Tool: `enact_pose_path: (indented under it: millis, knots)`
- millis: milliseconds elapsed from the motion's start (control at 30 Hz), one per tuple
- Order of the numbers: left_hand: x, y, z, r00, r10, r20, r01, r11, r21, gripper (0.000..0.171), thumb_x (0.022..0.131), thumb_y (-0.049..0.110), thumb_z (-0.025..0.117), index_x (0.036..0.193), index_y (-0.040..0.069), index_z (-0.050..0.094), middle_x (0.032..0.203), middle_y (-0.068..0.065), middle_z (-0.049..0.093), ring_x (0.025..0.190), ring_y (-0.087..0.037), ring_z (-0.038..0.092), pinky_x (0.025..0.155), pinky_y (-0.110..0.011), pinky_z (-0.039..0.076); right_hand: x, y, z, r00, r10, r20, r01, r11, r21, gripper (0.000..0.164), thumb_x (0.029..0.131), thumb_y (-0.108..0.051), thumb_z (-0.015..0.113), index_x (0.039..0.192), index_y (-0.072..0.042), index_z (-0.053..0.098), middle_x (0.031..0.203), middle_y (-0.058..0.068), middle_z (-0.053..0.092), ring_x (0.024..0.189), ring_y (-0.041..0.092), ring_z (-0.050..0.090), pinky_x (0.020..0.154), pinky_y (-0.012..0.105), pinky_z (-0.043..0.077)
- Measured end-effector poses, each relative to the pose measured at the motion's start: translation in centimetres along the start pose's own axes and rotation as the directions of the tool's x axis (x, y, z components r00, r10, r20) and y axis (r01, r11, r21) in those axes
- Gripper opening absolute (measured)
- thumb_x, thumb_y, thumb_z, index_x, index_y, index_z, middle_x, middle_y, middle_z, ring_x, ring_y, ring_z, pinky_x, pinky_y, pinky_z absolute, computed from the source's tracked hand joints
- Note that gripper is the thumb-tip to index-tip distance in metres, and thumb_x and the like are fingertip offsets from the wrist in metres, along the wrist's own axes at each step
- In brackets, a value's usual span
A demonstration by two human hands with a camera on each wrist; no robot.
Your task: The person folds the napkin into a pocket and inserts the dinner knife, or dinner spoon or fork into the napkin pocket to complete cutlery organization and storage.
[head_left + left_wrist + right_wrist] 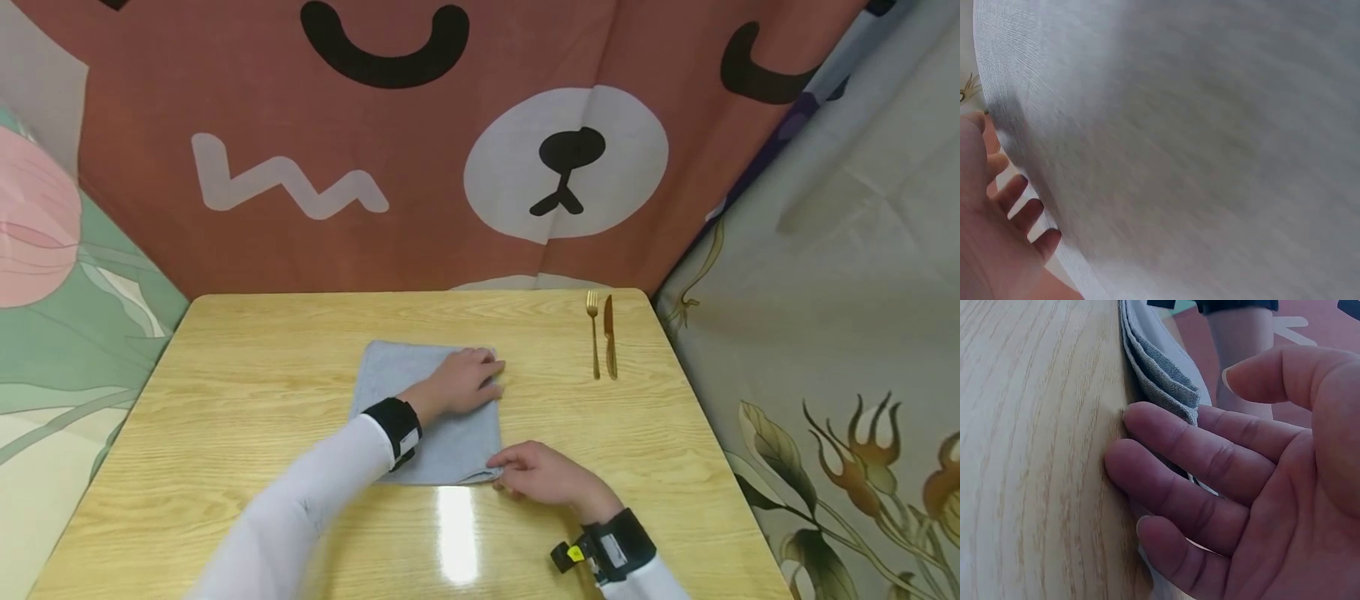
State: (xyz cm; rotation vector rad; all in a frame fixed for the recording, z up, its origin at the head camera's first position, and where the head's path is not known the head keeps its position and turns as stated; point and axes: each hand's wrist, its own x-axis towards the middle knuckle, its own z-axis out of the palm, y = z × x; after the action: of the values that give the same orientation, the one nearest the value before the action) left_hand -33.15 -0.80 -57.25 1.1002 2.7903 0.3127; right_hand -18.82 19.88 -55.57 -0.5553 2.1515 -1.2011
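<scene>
A light grey-blue cloth (442, 433), folded into a rough square with several layers at its near right corner, lies flat on the wooden table (247, 375). My left hand (463, 382) rests on its upper right part, fingers spread loosely toward the right edge. In the left wrist view the cloth (1179, 137) fills most of the picture beside the fingers. At the near right corner, my right hand (543, 475) touches the cloth's edge. The right wrist view shows those fingers (1191, 481) gently bent against the layered cloth edge (1160, 375), the thumb apart from them.
A gold fork (594, 333) and a gold knife (610, 337) lie side by side at the table's far right. Behind the table hangs a brown curtain (420, 242) with a bear face. Patterned cloths hang at the left and right sides.
</scene>
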Motion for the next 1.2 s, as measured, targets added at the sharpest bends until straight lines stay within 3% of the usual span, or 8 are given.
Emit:
enact_pose_path:
  millis: [133, 233, 333, 567, 767, 967, 1200]
  knots:
    - [-1.2, -0.6, 0.1, 0.993, 0.008, 0.115, -0.008, 1.0, -0.002, 0.072, 0.106, 0.057, 0.044, 0.165, 0.02, 0.026, 0.171, -0.003, 0.029, 0.16, -0.03, 0.023, 0.127, -0.054, 0.025, -0.3, -0.2, -0.2, 1.0, 0.02, -0.005, -0.02, 0.999, -0.028, 0.036, 0.101, -0.017, 0.055, 0.133, -0.003, 0.067, 0.098, 0.006, 0.078, 0.056, 0.003, 0.05, 0.052, 0.02, 0.041]
    - [-1.8, -0.5, 0.1, 0.981, -0.007, 0.194, 0.014, 0.999, -0.03, 0.087, 0.101, 0.068, 0.044, 0.167, 0.021, 0.013, 0.175, 0.001, 0.012, 0.163, -0.031, 0.006, 0.128, -0.06, 0.014, -0.5, -0.4, -0.2, 0.999, 0.037, -0.01, -0.038, 0.998, -0.047, 0.035, 0.1, -0.017, 0.056, 0.13, -0.003, 0.068, 0.083, 0.005, 0.074, 0.055, 0.004, 0.05, 0.052, 0.021, 0.041]
    - [-2.1, -0.3, 0.1, 0.972, -0.019, 0.232, 0.031, 0.998, -0.049, 0.102, 0.093, 0.078, 0.047, 0.167, 0.021, 0.006, 0.176, 0.002, 0.002, 0.163, -0.031, -0.003, 0.128, -0.063, 0.006, -0.5, -0.4, -0.2, 0.999, 0.045, -0.006, -0.045, 0.996, -0.07, 0.035, 0.098, -0.017, 0.057, 0.128, -0.003, 0.07, 0.068, 0.001, 0.066, 0.051, 0.003, 0.046, 0.049, 0.02, 0.04]
    - [-2.5, 0.1, 0.5, 0.972, -0.055, 0.23, 0.065, 0.997, -0.033, 0.123, 0.078, 0.092, 0.051, 0.167, 0.023, 0.001, 0.175, 0.004, -0.006, 0.162, -0.028, -0.009, 0.128, -0.063, -0.001, -0.5, -0.4, -0.1, 1.0, 0.028, 0.003, -0.028, 0.988, -0.152, 0.034, 0.098, -0.018, 0.059, 0.126, -0.005, 0.073, 0.054, -0.012, 0.045, 0.045, 0.0, 0.037, 0.047, 0.018, 0.036]
    - [-2.6, -0.2, 0.2, 0.968, -0.052, 0.247, 0.067, 0.996, -0.051, 0.12, 0.081, 0.089, 0.053, 0.167, 0.023, 0.003, 0.175, 0.002, -0.005, 0.163, -0.029, -0.008, 0.128, -0.063, 0.0, -0.5, -0.4, 0.0, 1.0, 0.029, 0.003, -0.028, 0.983, -0.179, 0.032, 0.097, -0.02, 0.062, 0.125, -0.008, 0.075, 0.053, -0.012, 0.04, 0.043, 0.0, 0.034, 0.047, 0.019, 0.034]
    - [-3.4, -2.4, -0.9, 0.95, -0.1, 0.295, 0.111, 0.994, -0.02, 0.112, 0.086, 0.084, 0.053, 0.167, 0.023, 0.007, 0.176, 0.0, -0.003, 0.163, -0.028, -0.003, 0.129, -0.059, 0.008, -0.5, -0.5, 0.1, 0.999, 0.052, -0.002, -0.051, 0.986, -0.157, 0.031, 0.098, -0.021, 0.063, 0.124, -0.011, 0.076, 0.053, -0.011, 0.038, 0.044, 0.002, 0.033, 0.047, 0.02, 0.033]
    - [-6.9, -6.3, -3.0, 0.935, -0.185, 0.304, 0.198, 0.98, -0.012, 0.108, 0.09, 0.077, 0.056, 0.167, 0.018, 0.009, 0.176, -0.005, -0.001, 0.163, -0.032, 0.0, 0.128, -0.062, 0.012, -0.5, -0.5, 0.0, 0.997, 0.074, -0.004, -0.074, 0.989, -0.125, 0.03, 0.099, -0.024, 0.063, 0.124, -0.012, 0.076, 0.057, -0.01, 0.039, 0.045, 0.004, 0.031, 0.048, 0.021, 0.033]
